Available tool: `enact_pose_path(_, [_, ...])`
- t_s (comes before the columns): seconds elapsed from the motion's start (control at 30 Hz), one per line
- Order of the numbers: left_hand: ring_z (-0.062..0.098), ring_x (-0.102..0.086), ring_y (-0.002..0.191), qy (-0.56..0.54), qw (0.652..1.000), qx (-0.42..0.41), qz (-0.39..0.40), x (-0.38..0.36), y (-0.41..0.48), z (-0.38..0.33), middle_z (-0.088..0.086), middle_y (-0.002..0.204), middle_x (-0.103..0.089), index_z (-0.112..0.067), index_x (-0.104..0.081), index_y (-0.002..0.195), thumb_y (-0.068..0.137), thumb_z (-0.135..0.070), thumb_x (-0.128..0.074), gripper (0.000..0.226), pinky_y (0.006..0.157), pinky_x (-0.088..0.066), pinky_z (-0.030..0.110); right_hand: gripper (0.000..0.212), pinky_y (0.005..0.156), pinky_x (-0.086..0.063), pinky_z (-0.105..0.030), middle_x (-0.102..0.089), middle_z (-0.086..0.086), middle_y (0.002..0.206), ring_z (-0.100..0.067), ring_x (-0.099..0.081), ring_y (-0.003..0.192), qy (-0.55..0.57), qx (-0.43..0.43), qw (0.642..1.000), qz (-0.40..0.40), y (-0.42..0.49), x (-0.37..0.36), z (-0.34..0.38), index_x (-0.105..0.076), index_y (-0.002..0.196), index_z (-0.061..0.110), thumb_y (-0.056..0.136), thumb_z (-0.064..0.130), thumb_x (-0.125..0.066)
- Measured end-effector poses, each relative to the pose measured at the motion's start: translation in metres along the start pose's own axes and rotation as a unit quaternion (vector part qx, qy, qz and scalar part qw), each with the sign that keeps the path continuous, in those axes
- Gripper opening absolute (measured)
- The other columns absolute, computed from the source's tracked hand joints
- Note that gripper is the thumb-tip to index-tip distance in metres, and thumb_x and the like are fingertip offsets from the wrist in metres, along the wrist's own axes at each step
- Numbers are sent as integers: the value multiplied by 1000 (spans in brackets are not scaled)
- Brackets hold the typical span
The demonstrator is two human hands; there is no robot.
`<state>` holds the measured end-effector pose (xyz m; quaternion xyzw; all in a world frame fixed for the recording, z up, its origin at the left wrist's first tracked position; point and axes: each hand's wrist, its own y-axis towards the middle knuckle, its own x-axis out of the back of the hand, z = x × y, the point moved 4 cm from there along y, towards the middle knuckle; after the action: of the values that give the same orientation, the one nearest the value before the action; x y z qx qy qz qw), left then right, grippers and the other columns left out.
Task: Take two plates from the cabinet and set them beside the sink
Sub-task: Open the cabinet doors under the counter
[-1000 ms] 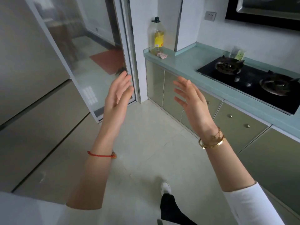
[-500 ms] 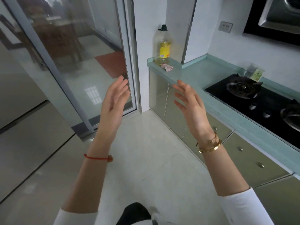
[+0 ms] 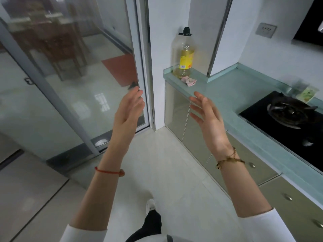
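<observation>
Your left hand (image 3: 128, 111) is raised in front of you, palm turned inward toward the other, its fingers straight and held close together, gripping nothing. Your right hand (image 3: 208, 119) is up at about the same height, palm facing left, its fingers fanned apart and slightly curled, also empty. A red string bracelet (image 3: 109, 171) circles your left wrist and a gold bracelet (image 3: 229, 159) your right; both white sleeves are pushed back on the forearms.

The plates and the sink lie outside the view. The lower cabinet doors (image 3: 176, 110) under the pale green counter (image 3: 225, 95) are closed. The stove (image 3: 288, 117) is cut off at the right edge. The small packet (image 3: 308, 96) behind it is blurred. An oil bottle (image 3: 183, 55) stands at the counter's far end.
</observation>
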<state>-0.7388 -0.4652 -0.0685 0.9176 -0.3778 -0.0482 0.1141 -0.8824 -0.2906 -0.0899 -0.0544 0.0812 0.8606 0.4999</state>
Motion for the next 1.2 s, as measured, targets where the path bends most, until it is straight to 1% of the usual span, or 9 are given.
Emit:
enact_pose_path(0.23, [8,-54,133,-5,999,-1,54,3,138,32,-5,143,-57,-21,-53,139,100,-21,-55,40,116,-40,42,44,101,-48,-32,-68,6,126,-13,-61,117,7,13,999,-36,121,-41,-16,-61,130,26,95,47,-44])
enact_pose_path(0.33, [6,-53,133,-11,996,9,82,-7,188,44,-6,142,-58,-20,-51,142,100,-19,-55,42,117,-39,42,48,103,-48,-33,-69,8,125,-12,-62,118,8,11,999,-52,163,-47,-20,-62,131,26,93,50,-46])
enact_pose_path(0.43, [6,-54,132,-16,995,14,95,-20,237,58,-6,140,-60,-18,-52,141,100,-18,-56,41,116,-40,41,41,107,-48,-37,-69,8,125,-11,-63,118,-1,10,998,-69,207,-49,-27,-64,125,31,94,51,-45])
enact_pose_path(0.6, [12,-56,131,-39,993,37,108,-48,299,76,0,139,-60,-14,-51,141,101,-13,-54,40,114,-42,41,34,106,-48,-37,-70,9,122,-14,-62,117,3,13,995,-95,265,-43,-37,-63,125,27,102,40,-41])
enact_pose_path(0.73, [16,-54,133,-43,990,36,130,-73,348,90,4,141,-58,-13,-49,142,101,-11,-52,41,115,-41,43,38,106,-48,-36,-72,10,115,-13,-63,117,-3,11,994,-111,316,-33,-41,-59,133,17,104,35,-41])
enact_pose_path(0.9, [17,-54,132,-40,988,40,145,-97,393,108,3,140,-59,-13,-50,141,102,-12,-52,40,114,-42,46,40,111,-45,-42,-67,-3,130,-18,-61,122,-14,3,992,-128,365,-23,-46,-57,136,14,104,34,-41])
enact_pose_path(1.0, [17,-54,133,-41,986,45,157,-109,414,120,0,140,-60,-15,-51,140,101,-16,-53,40,114,-42,47,40,112,-45,-43,-66,-5,130,-18,-61,122,-18,-3,989,-147,386,-19,-52,-58,135,15,104,34,-41])
enact_pose_path(1.1, [15,-55,132,-28,981,44,187,-119,436,131,-3,137,-62,-18,-52,140,96,-25,-55,44,114,-41,47,39,111,-45,-43,-66,0,128,-17,-60,123,-29,-7,986,-166,401,-18,-60,-58,135,18,104,35,-41])
enact_pose_path(1.2, [11,-57,129,-26,975,53,216,-126,459,144,-7,135,-63,-21,-54,139,96,-27,-57,43,111,-46,44,39,111,-46,-42,-66,1,128,-15,-60,122,-31,-11,981,-194,411,-20,-69,-58,135,17,104,34,-41])
